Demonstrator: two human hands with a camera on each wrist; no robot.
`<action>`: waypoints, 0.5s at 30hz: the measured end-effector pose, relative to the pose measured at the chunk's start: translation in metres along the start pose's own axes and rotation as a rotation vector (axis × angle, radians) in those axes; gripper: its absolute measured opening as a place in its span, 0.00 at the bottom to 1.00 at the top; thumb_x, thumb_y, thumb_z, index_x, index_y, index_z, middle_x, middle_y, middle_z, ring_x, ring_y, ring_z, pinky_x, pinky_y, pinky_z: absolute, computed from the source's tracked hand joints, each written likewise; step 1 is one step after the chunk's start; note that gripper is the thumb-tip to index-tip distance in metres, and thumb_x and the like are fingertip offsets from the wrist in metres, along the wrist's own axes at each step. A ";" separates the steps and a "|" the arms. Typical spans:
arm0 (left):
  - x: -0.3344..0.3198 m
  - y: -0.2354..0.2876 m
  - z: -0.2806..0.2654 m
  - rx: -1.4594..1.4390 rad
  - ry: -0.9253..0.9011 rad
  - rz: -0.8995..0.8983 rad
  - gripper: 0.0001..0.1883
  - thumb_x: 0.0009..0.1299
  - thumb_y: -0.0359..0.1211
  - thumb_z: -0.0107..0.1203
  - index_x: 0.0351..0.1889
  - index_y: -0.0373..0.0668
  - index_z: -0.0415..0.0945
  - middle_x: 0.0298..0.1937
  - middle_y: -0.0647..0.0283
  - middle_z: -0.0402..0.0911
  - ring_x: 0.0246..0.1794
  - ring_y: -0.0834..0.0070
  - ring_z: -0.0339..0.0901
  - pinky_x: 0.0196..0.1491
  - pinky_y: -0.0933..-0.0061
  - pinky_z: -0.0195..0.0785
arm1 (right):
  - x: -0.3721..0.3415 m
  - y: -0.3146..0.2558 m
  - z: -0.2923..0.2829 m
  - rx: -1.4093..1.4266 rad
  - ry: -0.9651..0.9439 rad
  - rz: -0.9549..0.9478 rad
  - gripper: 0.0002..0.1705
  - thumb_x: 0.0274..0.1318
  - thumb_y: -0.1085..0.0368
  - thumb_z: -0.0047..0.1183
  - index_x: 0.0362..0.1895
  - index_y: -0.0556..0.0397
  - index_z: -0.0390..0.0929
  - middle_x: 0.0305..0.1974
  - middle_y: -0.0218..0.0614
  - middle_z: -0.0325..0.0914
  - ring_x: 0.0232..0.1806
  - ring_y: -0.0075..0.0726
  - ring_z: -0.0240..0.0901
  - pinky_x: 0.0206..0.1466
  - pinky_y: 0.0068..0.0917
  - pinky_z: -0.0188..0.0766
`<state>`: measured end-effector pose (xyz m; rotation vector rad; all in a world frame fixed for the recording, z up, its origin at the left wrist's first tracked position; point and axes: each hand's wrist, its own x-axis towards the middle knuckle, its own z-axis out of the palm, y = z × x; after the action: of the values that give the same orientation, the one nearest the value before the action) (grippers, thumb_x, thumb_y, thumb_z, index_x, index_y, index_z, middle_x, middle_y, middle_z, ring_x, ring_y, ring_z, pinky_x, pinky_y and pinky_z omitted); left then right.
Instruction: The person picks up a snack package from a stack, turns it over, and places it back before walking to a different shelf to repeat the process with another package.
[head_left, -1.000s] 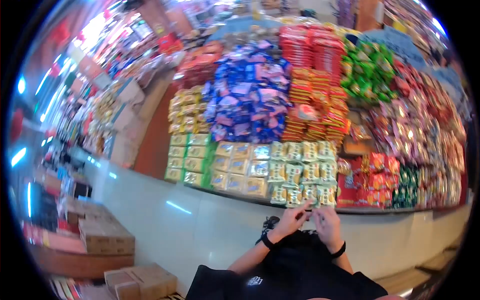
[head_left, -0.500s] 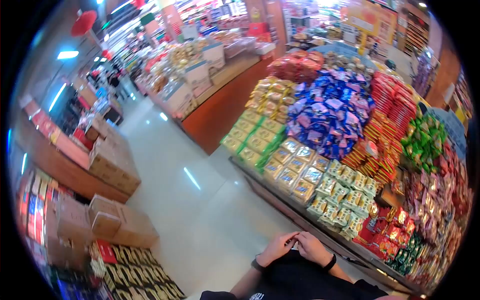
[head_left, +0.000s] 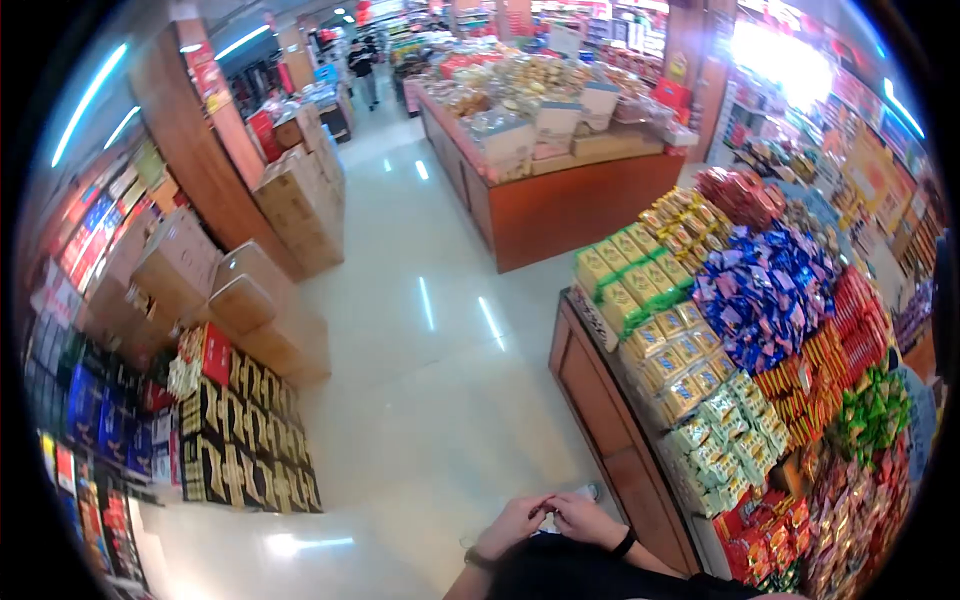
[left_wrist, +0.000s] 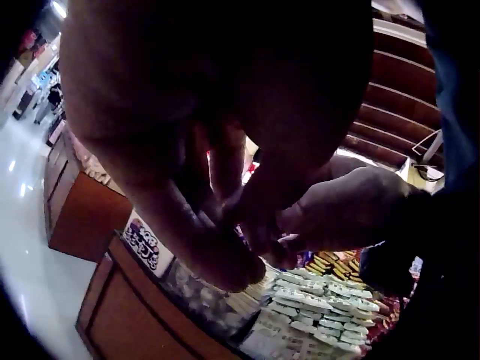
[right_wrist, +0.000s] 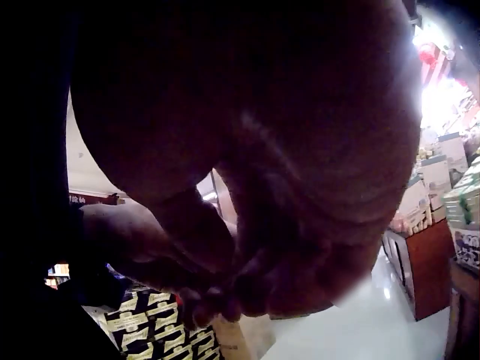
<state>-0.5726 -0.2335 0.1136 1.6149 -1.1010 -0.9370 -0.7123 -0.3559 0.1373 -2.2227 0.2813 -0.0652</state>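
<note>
In the head view the left hand and the right hand meet at their fingertips low in front of the body, left of a candy display. Both have loosely bent fingers, and no object shows between them. The left wrist view has the dark left hand close up, its fingers pointing down against those of the right hand. From the right wrist, the right hand fills the middle and touches the left hand. Shadow hides part of the fingers.
Green-and-white packets, gold boxes and blue wrapped sweets cover the display at right. Another wooden counter stands beyond. Cartons and black-and-gold boxes line the left of the shiny floor. A person is far off.
The head view has swung left and up, so the candy display lies farther right and more floor and aisle show. The hands have drawn back from the display's edge and stay together.
</note>
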 end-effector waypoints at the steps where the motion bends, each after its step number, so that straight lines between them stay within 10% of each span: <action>1: -0.012 -0.005 -0.007 -0.006 -0.021 -0.037 0.17 0.67 0.29 0.51 0.55 0.40 0.73 0.38 0.48 0.80 0.30 0.64 0.79 0.38 0.71 0.71 | 0.005 -0.014 0.003 0.027 -0.044 0.033 0.14 0.54 0.69 0.44 0.46 0.56 0.72 0.45 0.51 0.74 0.48 0.56 0.70 0.50 0.42 0.69; 15: -0.128 -0.042 -0.071 -0.131 0.295 -0.197 0.16 0.68 0.30 0.51 0.54 0.41 0.75 0.38 0.54 0.83 0.34 0.71 0.81 0.40 0.71 0.75 | 0.066 -0.080 0.090 0.063 -0.287 -0.194 0.14 0.54 0.70 0.46 0.45 0.57 0.75 0.42 0.49 0.75 0.46 0.53 0.71 0.51 0.39 0.69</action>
<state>-0.5363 -0.0857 0.1029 1.7093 -0.6752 -0.8443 -0.6211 -0.2539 0.1406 -2.1572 -0.0926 0.1376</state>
